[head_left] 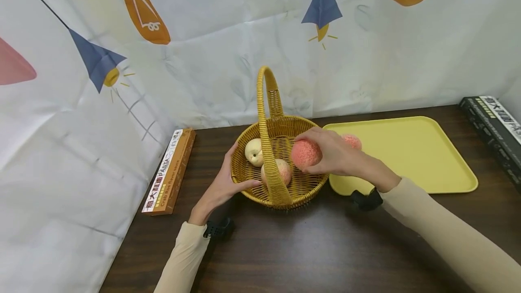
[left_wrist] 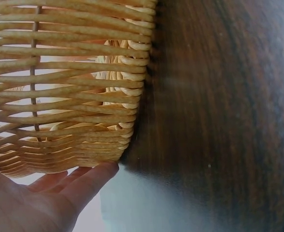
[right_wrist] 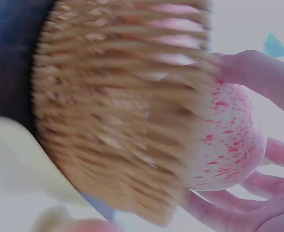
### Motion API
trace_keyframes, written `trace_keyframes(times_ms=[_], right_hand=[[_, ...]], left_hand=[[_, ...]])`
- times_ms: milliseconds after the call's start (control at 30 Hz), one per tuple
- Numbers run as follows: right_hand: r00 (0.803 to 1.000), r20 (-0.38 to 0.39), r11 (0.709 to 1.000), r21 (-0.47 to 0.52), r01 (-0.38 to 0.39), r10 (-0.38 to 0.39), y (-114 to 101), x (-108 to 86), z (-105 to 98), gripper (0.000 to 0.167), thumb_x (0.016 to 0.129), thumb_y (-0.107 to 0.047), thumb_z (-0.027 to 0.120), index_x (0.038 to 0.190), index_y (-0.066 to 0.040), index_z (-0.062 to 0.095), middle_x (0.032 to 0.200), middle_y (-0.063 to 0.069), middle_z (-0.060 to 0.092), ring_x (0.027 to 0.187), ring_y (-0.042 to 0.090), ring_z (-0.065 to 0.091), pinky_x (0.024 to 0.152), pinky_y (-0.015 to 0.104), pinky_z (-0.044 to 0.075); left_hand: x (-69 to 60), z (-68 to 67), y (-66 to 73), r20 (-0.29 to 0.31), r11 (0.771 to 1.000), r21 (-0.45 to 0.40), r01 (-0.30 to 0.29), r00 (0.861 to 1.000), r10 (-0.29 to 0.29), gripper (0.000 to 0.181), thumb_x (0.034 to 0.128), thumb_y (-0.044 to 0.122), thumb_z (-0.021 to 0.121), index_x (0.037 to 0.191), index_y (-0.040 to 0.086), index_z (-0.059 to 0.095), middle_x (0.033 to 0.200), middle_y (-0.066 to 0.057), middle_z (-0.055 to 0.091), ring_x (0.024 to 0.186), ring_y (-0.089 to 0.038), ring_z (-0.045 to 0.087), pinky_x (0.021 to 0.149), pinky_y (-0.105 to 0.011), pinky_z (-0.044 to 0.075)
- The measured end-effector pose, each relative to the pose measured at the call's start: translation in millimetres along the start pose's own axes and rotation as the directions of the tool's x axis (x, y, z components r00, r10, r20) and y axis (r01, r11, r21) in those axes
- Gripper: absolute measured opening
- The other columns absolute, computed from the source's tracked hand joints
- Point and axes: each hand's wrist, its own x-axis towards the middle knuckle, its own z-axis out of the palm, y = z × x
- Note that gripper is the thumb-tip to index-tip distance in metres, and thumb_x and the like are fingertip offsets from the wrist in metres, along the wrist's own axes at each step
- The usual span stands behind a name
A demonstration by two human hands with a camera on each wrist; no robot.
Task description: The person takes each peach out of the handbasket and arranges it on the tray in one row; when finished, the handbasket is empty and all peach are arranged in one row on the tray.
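Note:
A yellow wicker basket (head_left: 301,123) with a tall handle stands on the dark table. Inside lie a cream peach (head_left: 253,152) and a pink-speckled peach (head_left: 285,172), the second partly behind the handle. My right hand (head_left: 338,150) grips a reddish-pink peach (head_left: 306,153) over the basket's right side; the right wrist view shows its speckled skin (right_wrist: 231,140) between thumb and fingers. On the basket's left side rests my left hand (head_left: 225,184), fingers extended along the outside and thumb at the front rim. Its fingers (left_wrist: 91,181) touch the weave in the left wrist view.
A yellow tray (head_left: 411,157) lies right of the basket, with another pink peach (head_left: 352,141) at its left, partly hidden by my right hand. An orange pasta box (head_left: 172,171) lies to the left, a black pasta box (head_left: 494,134) at the far right. A printed cloth (head_left: 211,80) hangs behind.

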Motion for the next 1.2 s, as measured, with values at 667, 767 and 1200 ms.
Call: trace_keyframes(times_ms=[667,767,1200], right_hand=[[0.928,-0.257,0.963,0.051,-0.265,0.269,46,-88.8,-117,0.074,0.070,-0.009,0.099,0.137,-0.017,0.068,0.125,-0.003,0.064,0.098,-0.003,0.059,0.079,0.005,0.045],[0.934,-0.243,0.963,-0.007,-0.271,0.262,60,-95.6,-117,0.072,0.069,-0.012,0.100,0.134,-0.016,0.070,0.119,-0.003,0.066,0.100,-0.002,0.056,0.079,0.005,0.044],[0.954,-0.122,0.955,-0.081,-0.286,0.275,109,-100.2,-93,0.071,0.069,-0.021,0.100,0.132,-0.009,0.070,0.123,0.013,0.069,0.094,-0.002,0.055,0.070,0.024,0.054]], left_hand=[[0.4,-0.2,-0.6,0.015,1.000,-0.022,-0.003,1.000,0.004,0.126,0.0851,0.036,0.089,0.169,0.023,-0.004,0.172,-0.013,0.012,0.149,-0.036,0.037,0.116,-0.056,0.036],[-0.7,-0.6,-0.3,0.011,1.000,-0.025,-0.004,1.000,0.004,0.126,0.0845,0.036,0.090,0.169,0.023,-0.003,0.171,-0.013,0.013,0.149,-0.035,0.037,0.116,-0.055,0.036],[0.3,0.3,-1.7,0.011,1.000,-0.028,-0.005,1.000,0.005,0.124,0.0856,0.033,0.089,0.169,0.025,-0.003,0.172,-0.011,0.011,0.150,-0.035,0.035,0.116,-0.056,0.035]])
